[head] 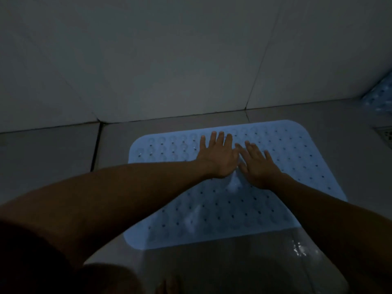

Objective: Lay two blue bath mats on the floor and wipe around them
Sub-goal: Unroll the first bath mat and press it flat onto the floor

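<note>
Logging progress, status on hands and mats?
Left hand and right hand flat on blue mat, no grip. Mat down on floor tiles. Second mat at far right edge. Nothing in the way.

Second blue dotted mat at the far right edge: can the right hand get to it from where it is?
Probably yes: the right hand lies flat on the pale blue perforated rubber mat, and only bare grey floor tile shows before the second blue dotted mat.
</note>
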